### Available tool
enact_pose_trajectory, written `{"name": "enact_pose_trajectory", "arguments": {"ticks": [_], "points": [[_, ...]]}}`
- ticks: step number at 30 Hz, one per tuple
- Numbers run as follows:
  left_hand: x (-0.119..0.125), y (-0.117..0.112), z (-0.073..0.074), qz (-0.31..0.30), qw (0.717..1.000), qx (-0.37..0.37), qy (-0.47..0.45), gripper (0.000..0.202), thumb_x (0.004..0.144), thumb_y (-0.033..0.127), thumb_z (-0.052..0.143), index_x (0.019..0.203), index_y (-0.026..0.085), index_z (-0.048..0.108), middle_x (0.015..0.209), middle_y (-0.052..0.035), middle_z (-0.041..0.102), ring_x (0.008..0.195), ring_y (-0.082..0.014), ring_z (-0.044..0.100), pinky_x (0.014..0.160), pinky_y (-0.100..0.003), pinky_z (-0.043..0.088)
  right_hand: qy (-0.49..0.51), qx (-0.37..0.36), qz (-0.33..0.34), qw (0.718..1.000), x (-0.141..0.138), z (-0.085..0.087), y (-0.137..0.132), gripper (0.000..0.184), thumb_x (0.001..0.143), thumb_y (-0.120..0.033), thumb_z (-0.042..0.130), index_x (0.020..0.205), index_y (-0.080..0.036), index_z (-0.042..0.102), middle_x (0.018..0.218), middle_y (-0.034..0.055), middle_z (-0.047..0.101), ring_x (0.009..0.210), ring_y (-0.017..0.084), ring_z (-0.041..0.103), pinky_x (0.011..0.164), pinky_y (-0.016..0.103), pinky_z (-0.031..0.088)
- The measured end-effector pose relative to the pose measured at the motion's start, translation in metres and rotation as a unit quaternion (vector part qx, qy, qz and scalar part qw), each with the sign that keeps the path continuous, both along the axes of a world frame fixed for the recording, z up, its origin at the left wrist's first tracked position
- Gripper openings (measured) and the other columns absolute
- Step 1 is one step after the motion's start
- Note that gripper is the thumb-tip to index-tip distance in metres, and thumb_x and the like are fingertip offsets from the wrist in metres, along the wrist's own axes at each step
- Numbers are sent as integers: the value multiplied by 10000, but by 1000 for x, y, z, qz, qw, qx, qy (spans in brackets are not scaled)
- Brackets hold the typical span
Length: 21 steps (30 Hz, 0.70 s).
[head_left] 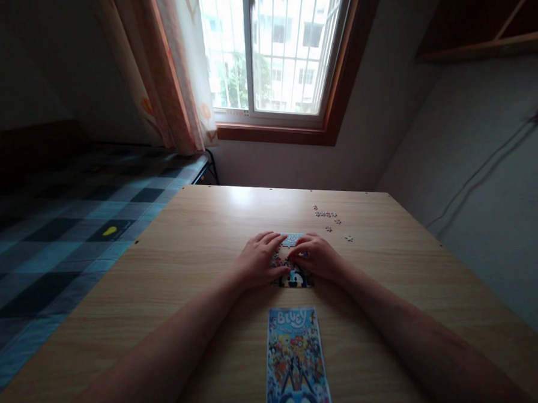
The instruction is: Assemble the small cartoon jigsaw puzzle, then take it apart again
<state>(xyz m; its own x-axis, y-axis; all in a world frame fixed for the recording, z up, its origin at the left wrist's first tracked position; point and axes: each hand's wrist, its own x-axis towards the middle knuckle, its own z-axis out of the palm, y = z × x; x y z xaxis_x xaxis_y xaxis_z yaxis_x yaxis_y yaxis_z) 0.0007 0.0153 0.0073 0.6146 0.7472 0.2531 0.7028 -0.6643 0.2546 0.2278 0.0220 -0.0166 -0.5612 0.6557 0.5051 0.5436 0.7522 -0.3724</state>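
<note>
A partly assembled jigsaw puzzle lies on the table between my hands, with a dark blue cartoon face along its near edge and a light blue strip at its far edge. Bare wood shows through a gap near its middle. My left hand lies over the puzzle's left side, fingers stretched forward and thumb pointing right. Over the right side, my right hand has its fingers bent together at the gap; whatever is between the fingertips is hidden. Closer to me, a printed picture sheet reads "BLUEY" above many cartoon figures.
Several loose puzzle pieces lie beyond my right hand on the wooden table. Left of the table is a bed with a checked cover. A window with a curtain is behind; a cable hangs on the right wall.
</note>
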Motion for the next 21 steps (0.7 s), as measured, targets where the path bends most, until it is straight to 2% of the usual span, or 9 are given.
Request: {"name": "enact_pose_trajectory", "arguments": {"ticks": [3,8,14,21], "points": [[0,1,-1,-4,1000,6,-2,766,781,514,728,1435,200,483,1432,-123,542,1354,-316,445,1155,-464,352,16,6,5,1000,1,1,0,65,838,-189,731,832,-236,776,838,34,707,769,161,580,790,306,438],[0,1,-3,-2,1000,11,-2,764,793,531,710,1431,173,489,1426,-130,549,1351,-320,447,1152,-465,356,69,23,-31,997,3,3,-1,81,857,-178,694,845,-207,768,797,37,701,779,166,593,800,316,436],[0,2,-3,-4,1000,11,-5,762,784,529,719,1419,167,504,1419,-135,554,1343,-322,456,1152,-469,360,23,12,-15,1000,1,4,-4,99,799,-135,720,805,-221,768,803,35,695,794,171,577,799,315,434],[0,2,-3,-5,1000,12,-10,761,785,539,717,1414,166,509,1409,-135,562,1336,-320,462,1147,-471,368,-3,13,-3,1000,1,6,-5,99,796,-141,721,798,-230,763,785,24,681,751,162,557,774,307,424]]}}
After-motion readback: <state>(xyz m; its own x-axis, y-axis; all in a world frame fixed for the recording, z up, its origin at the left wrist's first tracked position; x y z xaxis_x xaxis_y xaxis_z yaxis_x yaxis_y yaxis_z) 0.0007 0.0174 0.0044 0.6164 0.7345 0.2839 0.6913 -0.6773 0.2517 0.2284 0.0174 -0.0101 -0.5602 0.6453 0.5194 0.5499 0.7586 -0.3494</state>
